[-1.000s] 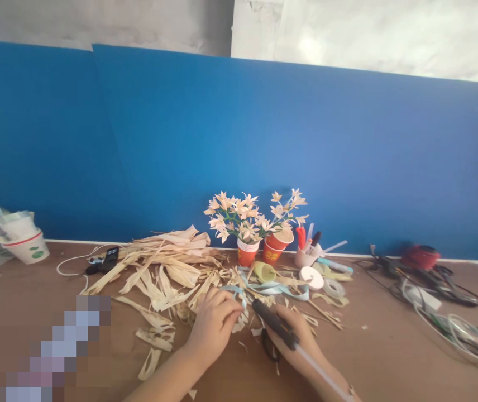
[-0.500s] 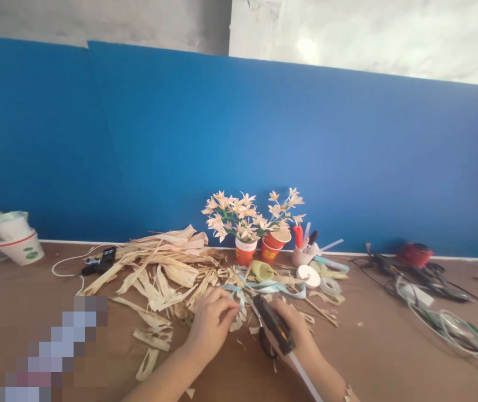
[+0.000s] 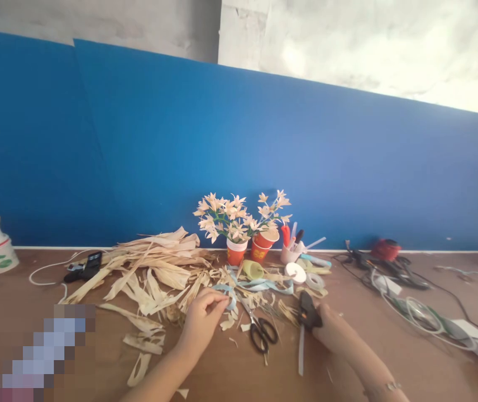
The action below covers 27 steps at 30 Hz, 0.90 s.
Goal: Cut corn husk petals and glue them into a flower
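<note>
A: A blue partition backs the brown counter, where dried husk strips spread left of centre and cables trail far right.

B: And the hands?

A: The right hand is wrapped around a black glue gun, its long axis running near-to-far. The left hand pinches a pale blue ribbon, fingertips narrow. Black-handled scissors lie between them, nearer the left; bare counter opens near right.
</note>
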Each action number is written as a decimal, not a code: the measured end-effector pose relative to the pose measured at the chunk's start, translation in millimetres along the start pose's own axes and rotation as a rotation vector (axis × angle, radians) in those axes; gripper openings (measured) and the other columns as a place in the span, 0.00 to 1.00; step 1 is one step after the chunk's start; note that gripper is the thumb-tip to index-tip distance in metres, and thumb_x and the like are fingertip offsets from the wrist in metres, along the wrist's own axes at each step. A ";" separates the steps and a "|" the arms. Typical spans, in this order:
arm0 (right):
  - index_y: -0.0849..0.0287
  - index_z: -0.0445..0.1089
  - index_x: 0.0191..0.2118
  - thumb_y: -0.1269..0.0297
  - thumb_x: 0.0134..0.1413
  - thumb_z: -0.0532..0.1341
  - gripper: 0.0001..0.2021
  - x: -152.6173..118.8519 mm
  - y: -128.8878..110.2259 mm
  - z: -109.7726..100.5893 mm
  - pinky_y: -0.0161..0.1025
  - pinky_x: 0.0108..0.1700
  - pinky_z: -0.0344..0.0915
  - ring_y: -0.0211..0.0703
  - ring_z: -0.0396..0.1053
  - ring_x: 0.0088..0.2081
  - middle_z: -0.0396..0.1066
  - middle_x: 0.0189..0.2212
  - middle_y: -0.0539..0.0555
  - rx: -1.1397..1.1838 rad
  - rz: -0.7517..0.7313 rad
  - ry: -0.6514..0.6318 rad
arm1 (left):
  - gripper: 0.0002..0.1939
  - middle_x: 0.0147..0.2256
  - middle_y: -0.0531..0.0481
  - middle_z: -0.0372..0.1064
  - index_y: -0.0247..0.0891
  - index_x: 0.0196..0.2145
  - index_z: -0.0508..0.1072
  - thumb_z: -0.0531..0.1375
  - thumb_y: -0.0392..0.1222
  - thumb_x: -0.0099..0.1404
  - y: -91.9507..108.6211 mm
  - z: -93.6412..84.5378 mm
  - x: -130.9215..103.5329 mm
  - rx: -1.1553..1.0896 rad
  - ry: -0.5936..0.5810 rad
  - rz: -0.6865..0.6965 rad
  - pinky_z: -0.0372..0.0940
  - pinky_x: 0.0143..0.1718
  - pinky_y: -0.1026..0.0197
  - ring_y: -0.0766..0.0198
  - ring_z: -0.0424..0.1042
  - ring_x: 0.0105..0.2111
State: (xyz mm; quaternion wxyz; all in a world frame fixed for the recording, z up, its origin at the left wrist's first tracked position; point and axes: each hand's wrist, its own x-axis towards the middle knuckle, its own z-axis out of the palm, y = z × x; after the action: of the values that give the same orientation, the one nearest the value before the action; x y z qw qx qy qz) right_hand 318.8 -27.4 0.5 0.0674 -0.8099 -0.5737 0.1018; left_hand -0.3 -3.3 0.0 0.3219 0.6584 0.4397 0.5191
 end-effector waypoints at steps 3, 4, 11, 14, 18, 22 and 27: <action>0.58 0.67 0.38 0.73 0.42 0.56 0.14 -6.7 -1.2 -0.7 0.43 0.34 0.63 0.57 0.72 0.40 0.73 0.38 0.62 -0.042 0.024 -0.049 | 0.09 0.30 0.47 0.76 0.39 0.27 0.77 0.59 0.43 0.58 -0.2 0.3 0.0 -0.061 0.016 -0.040 0.68 0.35 0.59 0.59 0.73 0.31; 0.58 0.67 0.41 0.73 0.42 0.56 0.15 -9.4 -3.2 -2.6 0.45 0.36 0.63 0.58 0.71 0.42 0.73 0.40 0.63 -0.067 0.035 -0.053 | 0.09 0.30 0.47 0.76 0.38 0.27 0.77 0.59 0.44 0.58 -0.8 0.7 0.0 -0.080 0.016 -0.074 0.68 0.32 0.60 0.60 0.73 0.29; 0.57 0.70 0.34 0.71 0.47 0.57 0.08 -26.4 -50.0 -18.9 0.49 0.40 0.60 0.60 0.68 0.44 0.73 0.38 0.62 -0.162 -0.064 0.178 | 0.14 0.23 0.48 0.73 0.35 0.29 0.77 0.60 0.49 0.55 -5.9 6.4 -0.5 -0.230 -0.020 -0.281 0.66 0.21 0.62 0.61 0.72 0.22; 0.56 0.73 0.29 0.73 0.48 0.55 0.09 -32.3 -93.4 -7.0 0.40 0.38 0.60 0.48 0.70 0.37 0.75 0.31 0.56 0.089 -0.453 0.128 | 0.14 0.27 0.46 0.76 0.35 0.31 0.77 0.61 0.50 0.54 -8.4 7.6 -0.4 -0.272 -0.013 -0.310 0.70 0.28 0.58 0.59 0.74 0.26; 0.57 0.74 0.26 0.73 0.46 0.57 0.09 -40.4 -144.2 17.6 0.35 0.33 0.58 0.43 0.69 0.30 0.74 0.26 0.52 0.222 -0.632 -0.006 | 0.15 0.29 0.45 0.76 0.35 0.32 0.76 0.61 0.50 0.52 -12.6 6.9 0.5 -0.293 0.018 -0.339 0.71 0.31 0.55 0.57 0.75 0.27; 0.58 0.75 0.27 0.73 0.44 0.59 0.07 -43.8 -167.2 30.3 0.36 0.35 0.58 0.46 0.70 0.32 0.75 0.26 0.54 0.167 -0.598 -0.014 | 0.13 0.25 0.48 0.75 0.36 0.29 0.74 0.61 0.50 0.52 -14.4 5.8 2.3 -0.284 0.058 -0.347 0.71 0.30 0.56 0.58 0.75 0.27; 0.59 0.74 0.28 0.74 0.42 0.61 0.07 -40.1 -169.9 40.8 0.36 0.35 0.58 0.46 0.70 0.33 0.76 0.28 0.55 0.187 -0.532 -0.054 | 0.13 0.21 0.50 0.72 0.36 0.27 0.73 0.61 0.50 0.52 -14.9 6.5 3.8 -0.296 0.100 -0.360 0.70 0.28 0.58 0.58 0.74 0.25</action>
State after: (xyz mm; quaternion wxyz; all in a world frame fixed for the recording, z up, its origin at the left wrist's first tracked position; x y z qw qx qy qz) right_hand 140.5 -9.0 2.9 0.1510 -0.6183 -0.7557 0.1545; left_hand 2.6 6.4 -13.2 0.4802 0.4885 0.4845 0.5441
